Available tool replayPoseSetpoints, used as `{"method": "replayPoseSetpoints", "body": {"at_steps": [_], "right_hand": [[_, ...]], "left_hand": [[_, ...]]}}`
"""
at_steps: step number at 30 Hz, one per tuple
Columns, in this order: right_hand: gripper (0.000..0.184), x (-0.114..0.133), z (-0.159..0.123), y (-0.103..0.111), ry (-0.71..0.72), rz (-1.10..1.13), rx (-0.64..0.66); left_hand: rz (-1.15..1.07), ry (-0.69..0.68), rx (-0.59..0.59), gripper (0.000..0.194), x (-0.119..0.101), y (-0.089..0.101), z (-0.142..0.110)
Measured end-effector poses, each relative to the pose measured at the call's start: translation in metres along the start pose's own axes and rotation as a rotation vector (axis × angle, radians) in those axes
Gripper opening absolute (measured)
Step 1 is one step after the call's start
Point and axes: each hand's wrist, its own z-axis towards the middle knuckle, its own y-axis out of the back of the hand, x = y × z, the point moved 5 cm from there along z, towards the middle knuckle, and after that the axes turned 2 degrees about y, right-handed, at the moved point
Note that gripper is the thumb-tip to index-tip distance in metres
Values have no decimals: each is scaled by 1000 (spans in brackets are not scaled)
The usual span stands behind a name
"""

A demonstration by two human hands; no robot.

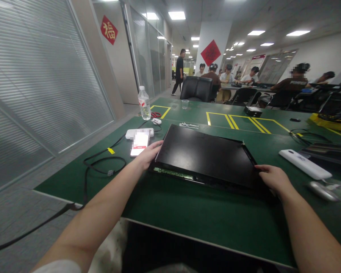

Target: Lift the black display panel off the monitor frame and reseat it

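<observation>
Black and flat, the panel [207,153] has a smooth face with a soft pale sheen and crisp corners, a thin dark frame [250,154] showing past its right edge. A strip of green circuit board [173,173] is bare below its near left edge. It sits on the green worktop [204,223] between both hands: the left hand [150,154], partly curled, grips its left edge; the right hand [274,180] pinches the right edge, fingers nearly closed.
</observation>
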Motion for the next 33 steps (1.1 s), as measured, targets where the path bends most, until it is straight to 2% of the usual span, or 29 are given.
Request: {"method": "replayPoseSetpoints", "body": {"at_steps": [10, 16, 23, 26, 30, 33], "right_hand": [[44, -2, 2, -2, 40, -33, -3], [45, -4, 6, -3, 61, -45, -8], [46, -2, 4, -2, 30, -47, 28], [46, -1, 2, -2, 33, -42, 15], [45, 1, 1, -2, 35, -37, 4], [46, 2, 0, -3, 31, -41, 4]], "left_hand": [[16, -129, 21, 36, -1, 4, 4], [16, -189, 74, 45, -1, 6, 10], [33, -259, 84, 45, -3, 8, 11], [-9, -280, 140, 43, -6, 5, 10], [-85, -242, 219, 42, -7, -4, 5], [-106, -268, 267, 53, -11, -10, -4]]}}
